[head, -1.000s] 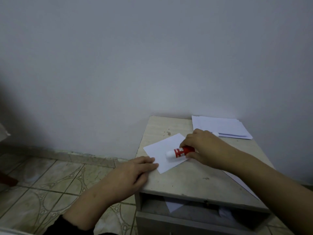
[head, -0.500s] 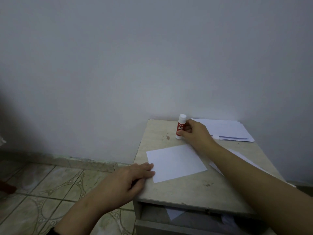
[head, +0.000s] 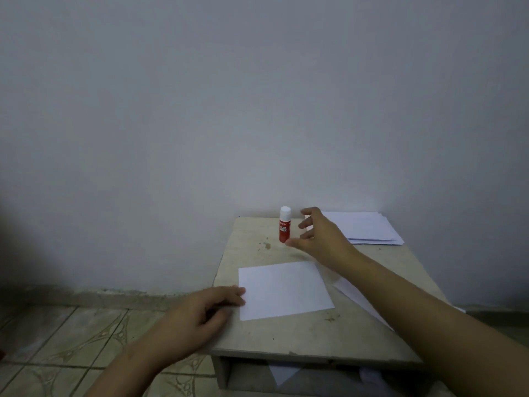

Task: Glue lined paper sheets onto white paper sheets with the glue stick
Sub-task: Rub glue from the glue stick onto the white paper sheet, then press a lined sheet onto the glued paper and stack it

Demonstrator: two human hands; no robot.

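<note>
Beside right hand (head: 320, 236), released glue stick (head: 285, 228)

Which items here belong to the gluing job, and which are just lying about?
Job:
glue stick, upright, untouched
white sheet, left hand at its edge
paper stack at the back
right hand, open beside the stick

Lying about:
papers in the shelf under the table

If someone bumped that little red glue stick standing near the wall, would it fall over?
Probably, yes. The glue stick stands upright, tall and narrow on a small base, so a sideways knock would likely tip it. Being round, it might then roll across the flat table. It looks small and light, so the open right hand beside it should lift it easily.
</note>
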